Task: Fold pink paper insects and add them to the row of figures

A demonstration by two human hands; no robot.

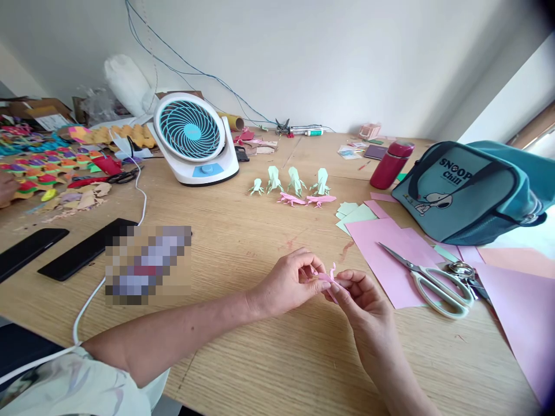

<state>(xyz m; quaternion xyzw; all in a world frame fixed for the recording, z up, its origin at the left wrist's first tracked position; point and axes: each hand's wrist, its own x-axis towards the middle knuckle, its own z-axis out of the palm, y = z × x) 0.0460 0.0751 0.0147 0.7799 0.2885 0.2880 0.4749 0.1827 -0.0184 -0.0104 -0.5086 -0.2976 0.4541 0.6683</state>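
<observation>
Between my two hands, above the near middle of the table, is a small folded pink paper figure (333,283) with thin bent limbs. My left hand (299,280) pinches one side of it with thumb and fingers. Thumb and fingertips of my right hand (358,297) close on the other side. Parts of the figure are hidden behind my fingers. Farther back stand several folded pale green paper figures (296,180), one smaller than the others. Two finished-looking pink paper figures (321,200) lie in front of them.
Right of my hands, scissors (440,283) rest on pink paper sheets (381,260). Behind are a teal bag (468,190) and a red bottle (392,164). A white fan (191,138) stands back left, its white cable (141,196) crossing the left side. Another person's hand (6,189) shows far left.
</observation>
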